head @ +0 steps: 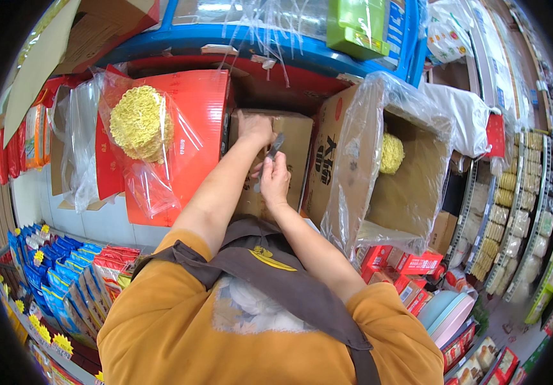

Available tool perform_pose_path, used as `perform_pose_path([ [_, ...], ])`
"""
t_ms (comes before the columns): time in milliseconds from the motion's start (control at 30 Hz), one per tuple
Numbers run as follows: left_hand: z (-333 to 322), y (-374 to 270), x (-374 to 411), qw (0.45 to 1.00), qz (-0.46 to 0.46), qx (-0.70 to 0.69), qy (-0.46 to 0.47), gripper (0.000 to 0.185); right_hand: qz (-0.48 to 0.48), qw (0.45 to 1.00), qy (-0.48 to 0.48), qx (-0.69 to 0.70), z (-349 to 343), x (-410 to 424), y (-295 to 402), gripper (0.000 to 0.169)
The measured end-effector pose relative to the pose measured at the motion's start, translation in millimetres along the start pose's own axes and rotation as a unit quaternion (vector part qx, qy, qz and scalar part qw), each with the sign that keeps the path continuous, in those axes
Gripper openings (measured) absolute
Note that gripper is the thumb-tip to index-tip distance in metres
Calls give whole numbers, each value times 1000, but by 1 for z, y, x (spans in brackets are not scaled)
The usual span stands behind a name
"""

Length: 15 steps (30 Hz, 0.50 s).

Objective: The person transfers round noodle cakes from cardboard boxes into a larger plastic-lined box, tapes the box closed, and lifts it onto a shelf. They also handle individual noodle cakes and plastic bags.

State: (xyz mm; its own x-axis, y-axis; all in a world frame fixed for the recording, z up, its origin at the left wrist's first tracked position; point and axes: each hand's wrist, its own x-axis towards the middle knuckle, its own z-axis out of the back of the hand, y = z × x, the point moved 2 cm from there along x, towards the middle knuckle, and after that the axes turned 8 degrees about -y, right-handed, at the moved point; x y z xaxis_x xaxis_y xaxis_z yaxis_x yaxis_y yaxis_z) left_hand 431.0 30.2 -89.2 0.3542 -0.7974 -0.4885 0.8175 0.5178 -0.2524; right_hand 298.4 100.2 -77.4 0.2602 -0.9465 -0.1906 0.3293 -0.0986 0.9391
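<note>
A brown cardboard carton [292, 144] stands before me between a red box and a plastic-lined carton. My left hand [256, 128] rests on its upper part, fingers bent over the top; whether they grip anything is hidden. Lower down, my right hand [273, 179] is closed around a knife [277, 144] with a dark handle, held close to the carton's middle seam. On the red box [204, 110] to the left, a clear bag holds yellow dried noodle cakes [141, 122]. Another noodle cake [392, 153] lies inside the open lined carton [401, 192] at the right.
A blue-framed case [305, 53] with hanging plastic strips and a green box [357, 29] stands beyond the cartons. Cardboard flaps [45, 67] jut in at upper left. Packaged goods [60, 274] fill racks at lower left; shelves of bagged noodles [502, 197] run along the right.
</note>
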Motion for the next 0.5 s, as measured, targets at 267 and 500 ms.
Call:
perform_pose_path([
  [267, -34, 23, -9, 882, -197, 425, 47, 30, -34, 997, 64, 32, 41, -64, 19, 12],
  [500, -85, 0, -36, 862, -411, 295, -41, 41, 53, 996, 47, -45, 81, -124, 33, 21],
])
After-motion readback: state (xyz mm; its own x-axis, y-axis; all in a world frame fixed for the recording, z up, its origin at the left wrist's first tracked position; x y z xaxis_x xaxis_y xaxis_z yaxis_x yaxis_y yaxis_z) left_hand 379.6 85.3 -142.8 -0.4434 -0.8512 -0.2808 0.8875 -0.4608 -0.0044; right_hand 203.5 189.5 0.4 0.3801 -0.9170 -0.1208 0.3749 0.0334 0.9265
